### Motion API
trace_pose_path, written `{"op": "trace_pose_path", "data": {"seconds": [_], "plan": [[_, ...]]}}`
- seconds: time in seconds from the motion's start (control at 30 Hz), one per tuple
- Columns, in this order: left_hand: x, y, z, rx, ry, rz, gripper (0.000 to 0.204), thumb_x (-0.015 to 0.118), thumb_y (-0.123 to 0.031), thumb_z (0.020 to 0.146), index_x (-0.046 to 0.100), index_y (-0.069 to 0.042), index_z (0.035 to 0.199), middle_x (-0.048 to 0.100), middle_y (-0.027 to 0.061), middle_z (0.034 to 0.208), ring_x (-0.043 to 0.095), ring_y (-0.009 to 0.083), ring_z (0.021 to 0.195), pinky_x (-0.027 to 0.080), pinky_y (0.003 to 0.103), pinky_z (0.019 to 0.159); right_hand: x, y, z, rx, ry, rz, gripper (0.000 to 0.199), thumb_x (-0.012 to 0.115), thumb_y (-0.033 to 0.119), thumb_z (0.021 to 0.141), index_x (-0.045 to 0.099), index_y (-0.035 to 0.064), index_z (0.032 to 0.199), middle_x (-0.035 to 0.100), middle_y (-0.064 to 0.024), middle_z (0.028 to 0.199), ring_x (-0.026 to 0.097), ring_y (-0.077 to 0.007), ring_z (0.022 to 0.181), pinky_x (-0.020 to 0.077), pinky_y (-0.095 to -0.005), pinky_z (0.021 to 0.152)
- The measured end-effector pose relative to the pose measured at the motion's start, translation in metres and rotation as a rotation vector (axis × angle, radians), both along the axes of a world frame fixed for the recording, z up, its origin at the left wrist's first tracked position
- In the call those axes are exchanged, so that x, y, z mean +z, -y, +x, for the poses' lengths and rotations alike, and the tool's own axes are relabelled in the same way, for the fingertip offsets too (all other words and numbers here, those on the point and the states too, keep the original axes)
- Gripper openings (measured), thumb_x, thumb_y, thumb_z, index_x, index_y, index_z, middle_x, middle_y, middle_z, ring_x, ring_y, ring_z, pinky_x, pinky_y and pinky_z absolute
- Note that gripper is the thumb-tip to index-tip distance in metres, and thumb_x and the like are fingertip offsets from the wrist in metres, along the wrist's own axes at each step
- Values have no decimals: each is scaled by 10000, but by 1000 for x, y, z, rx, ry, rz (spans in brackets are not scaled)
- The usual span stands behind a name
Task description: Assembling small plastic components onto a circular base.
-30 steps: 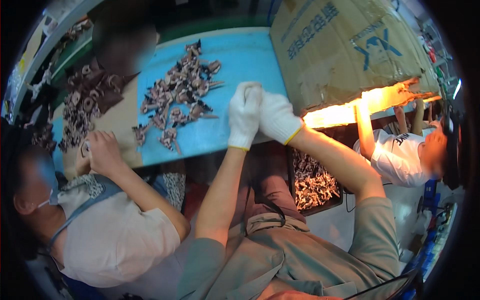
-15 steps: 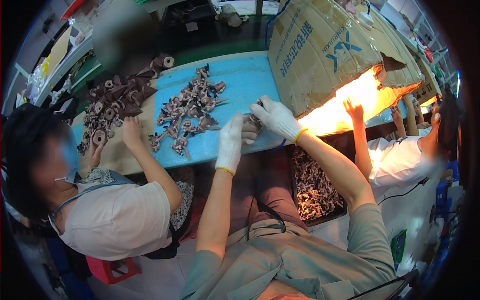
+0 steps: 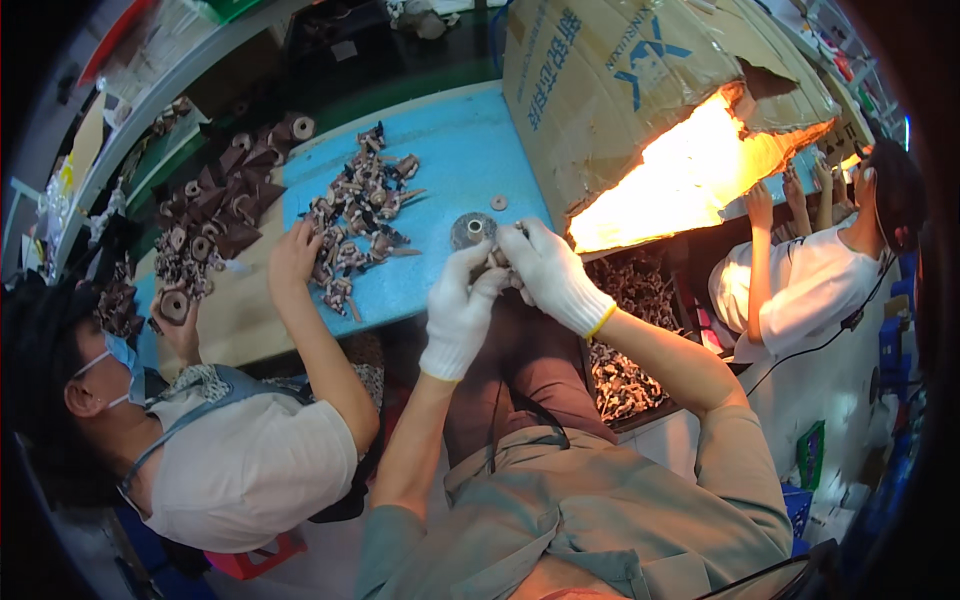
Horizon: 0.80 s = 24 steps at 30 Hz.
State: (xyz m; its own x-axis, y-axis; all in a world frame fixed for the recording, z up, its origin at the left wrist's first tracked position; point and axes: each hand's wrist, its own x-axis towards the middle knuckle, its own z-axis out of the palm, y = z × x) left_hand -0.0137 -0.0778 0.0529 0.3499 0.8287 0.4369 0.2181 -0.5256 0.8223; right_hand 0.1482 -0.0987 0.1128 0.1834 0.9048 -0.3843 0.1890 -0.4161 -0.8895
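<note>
Our left hand [image 3: 462,310] and right hand [image 3: 548,275], both in white knit gloves, met at the near edge of the blue work surface [image 3: 455,170], fingers closed together around a small brown-and-black part [image 3: 500,268] that was largely hidden between them; we could not tell its exact shape. Just beyond our fingertips a round grey disc with a centre hole [image 3: 472,230] lay on the blue top, and a small tan washer [image 3: 498,202] lay a little farther off. To the left, a heap of brown and black parts [image 3: 360,220] spread across the same surface, where a co-worker's bare hand [image 3: 293,258] rested at its near side. That co-worker, in a white shirt and face mask, kept the other hand [image 3: 178,322] near a second pile of dark ring-shaped parts [image 3: 215,215] on a tan board. To our right, a torn cardboard box [image 3: 640,90] glowed orange at its open side, and a bin of dark scrap pieces [image 3: 625,340] sat below the table edge beside another person in white.
</note>
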Motion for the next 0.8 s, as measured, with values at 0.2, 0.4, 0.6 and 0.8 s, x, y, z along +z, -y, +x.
{"op": "trace_pose_path", "data": {"seconds": [0.2, 0.4, 0.6, 0.8], "plan": [[12, -12, -18, -706, 860, -1186, 440, 620, -292, 1113, 585, 84, 1340, 731, 146, 1034, 741, 221, 924, 612, 314, 765, -1, 7, 20, 204, 332, 671, 394, 607, 373, 1087, 524, 28, 1258, 733, -163, 869, 756, -380, 824, 588, -474, 725], [24, 13, -1, -260, 369, -859, 306, 706, -209, 1059, 648, 27, 1244, 731, 118, 1031, 709, 162, 890, 581, 306, 792, -14, 23, 23, 254, 592, 603, 450, 566, 425, 1089, 536, 19, 1281, 743, -195, 936, 751, -369, 736, 592, -471, 670], [12, -9, -20, 157, -24, -213, 291, 695, -142, 1045, 660, 23, 1283, 745, 130, 1131, 720, 183, 1004, 578, 335, 871, -18, 33, 18, 124, -126, 118, 507, 452, 407, 1131, 568, -30, 1361, 693, -135, 989, 708, -163, 772, 593, -320, 670], [40, -69, -34, 719, -380, -160, 498, 649, -244, 1069, 576, 11, 1491, 757, 179, 1224, 729, 279, 1094, 548, 388, 984, -61, 84, 71, 276, 174, -12, 399, 595, 369, 1081, 677, 56, 1315, 761, -126, 1003, 759, -198, 852, 616, -353, 749]]}}
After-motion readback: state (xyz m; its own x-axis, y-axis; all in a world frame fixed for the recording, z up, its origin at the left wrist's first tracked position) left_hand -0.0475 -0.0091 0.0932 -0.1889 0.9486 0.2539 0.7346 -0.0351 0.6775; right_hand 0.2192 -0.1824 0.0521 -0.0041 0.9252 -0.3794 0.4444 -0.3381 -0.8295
